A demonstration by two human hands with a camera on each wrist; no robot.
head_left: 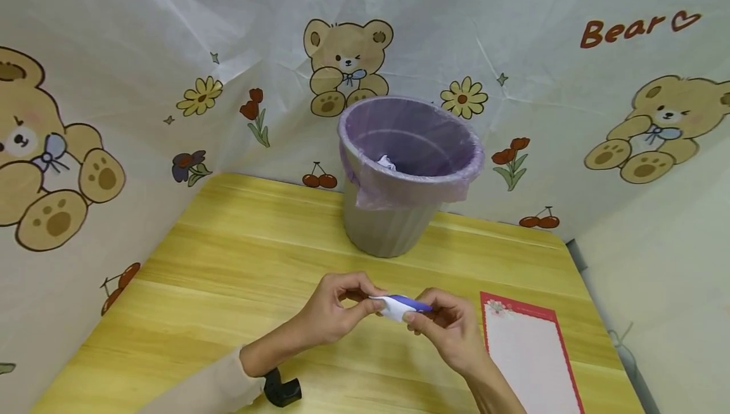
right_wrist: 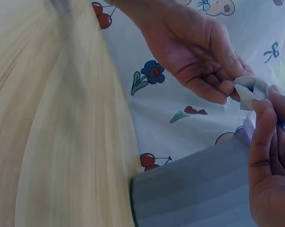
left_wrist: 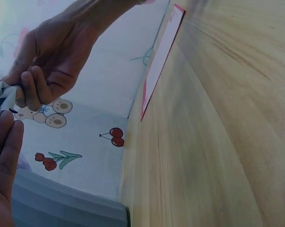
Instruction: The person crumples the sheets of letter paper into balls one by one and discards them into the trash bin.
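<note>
Between both hands, just in front of the bin, is a small folded white and blue-purple piece (head_left: 395,309). It looks like thin paper or a wrapper, but its exact kind is unclear. My left hand (head_left: 336,311) pinches its left end between thumb and fingers. The other end is pinched by my right hand (head_left: 450,325), where a blue-purple tip shows. In the right wrist view the white part (right_wrist: 249,92) looks creased and loosely folded. Both hands hold it above the tabletop. What lies inside the folds is hidden.
A grey bin (head_left: 384,230) with a purple liner (head_left: 413,192) stands at the table's back, crumpled white paper (head_left: 386,162) inside. A red-bordered sheet (head_left: 527,354) lies right on the wooden table (head_left: 228,262). Bear-printed cloth (head_left: 274,40) hangs behind. A black fixture (head_left: 282,390) sits by the left wrist.
</note>
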